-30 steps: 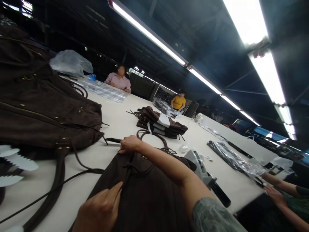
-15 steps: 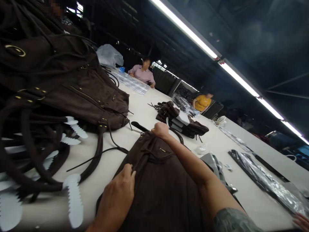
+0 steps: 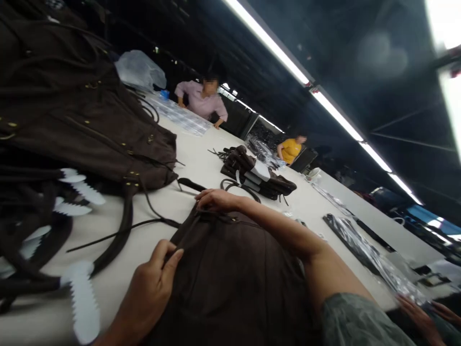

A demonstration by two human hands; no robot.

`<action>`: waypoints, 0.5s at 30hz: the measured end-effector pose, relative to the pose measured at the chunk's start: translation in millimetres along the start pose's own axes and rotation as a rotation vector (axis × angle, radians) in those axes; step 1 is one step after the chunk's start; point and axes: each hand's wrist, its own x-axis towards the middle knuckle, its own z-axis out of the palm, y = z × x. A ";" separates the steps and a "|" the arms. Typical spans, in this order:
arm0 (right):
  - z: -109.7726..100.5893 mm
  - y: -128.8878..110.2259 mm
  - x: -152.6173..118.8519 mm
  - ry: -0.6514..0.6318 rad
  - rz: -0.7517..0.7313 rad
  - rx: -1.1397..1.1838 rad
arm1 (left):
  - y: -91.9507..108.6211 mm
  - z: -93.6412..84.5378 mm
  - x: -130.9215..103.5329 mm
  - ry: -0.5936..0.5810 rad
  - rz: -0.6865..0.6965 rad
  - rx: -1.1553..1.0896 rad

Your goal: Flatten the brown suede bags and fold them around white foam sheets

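Note:
A dark brown handbag (image 3: 237, 274) lies on the pale table right in front of me. My left hand (image 3: 153, 283) is closed on its left side edge, thumb and fingers pinching the fabric. At the bag's far end, my right hand (image 3: 218, 199) bends over the top left corner, its fingers closed on the material there and partly hidden. A dark strap end (image 3: 190, 183) sticks out just past this hand. Thin dark cords (image 3: 151, 222) trail over the table to the left.
Piled brown bags (image 3: 86, 125) fill the left, with white serrated strips (image 3: 82, 300) round their handles. Folded brown bags (image 3: 257, 173) lie farther off. A plastic-wrapped bundle (image 3: 363, 245) is at right, near another person's hands (image 3: 418, 312). Two people stand beyond the table (image 3: 201, 154).
My left hand has gone from resting on the bag to pinching its side edge. My right hand has shifted left over the top corner. The view has turned somewhat to the right.

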 end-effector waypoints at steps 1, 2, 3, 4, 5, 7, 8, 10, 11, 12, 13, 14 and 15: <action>-3.5 -0.6 1.7 0.001 0.008 -0.022 | 2.8 -0.7 -1.4 -0.010 0.012 0.036; -7.2 -1.0 2.6 0.003 0.018 -0.058 | 5.3 -1.3 -3.3 -0.010 0.020 0.090; -10.7 -1.2 2.8 0.006 0.036 -0.104 | 7.4 -1.6 -5.8 -0.003 0.022 0.155; -13.8 -1.4 2.4 0.014 0.065 -0.153 | 9.0 -1.8 -9.1 0.021 0.019 0.228; -16.3 -1.6 1.8 0.023 0.106 -0.195 | 9.8 -2.1 -13.1 0.048 0.015 0.300; -18.8 -1.0 0.4 0.019 0.177 -0.233 | 9.2 -3.5 -22.7 0.089 0.012 0.423; -19.0 0.3 0.1 0.011 0.203 -0.220 | 7.9 -5.0 -27.4 0.093 0.011 0.466; -18.2 6.0 0.3 -0.016 0.235 -0.119 | 4.6 -9.9 -34.7 0.071 -0.012 0.513; -17.4 10.5 0.7 -0.035 0.245 -0.037 | 3.2 -12.9 -36.5 0.045 -0.043 0.515; -16.2 15.7 1.4 -0.058 0.253 0.061 | 2.2 -16.0 -36.8 0.013 -0.086 0.502; -14.4 21.4 2.6 -0.081 0.267 0.166 | 1.7 -19.0 -35.7 -0.028 -0.137 0.477; -11.7 26.9 4.6 -0.104 0.287 0.270 | 1.5 -21.6 -33.2 -0.074 -0.192 0.451; -8.0 31.8 7.5 -0.123 0.310 0.361 | 1.2 -23.8 -29.9 -0.117 -0.243 0.434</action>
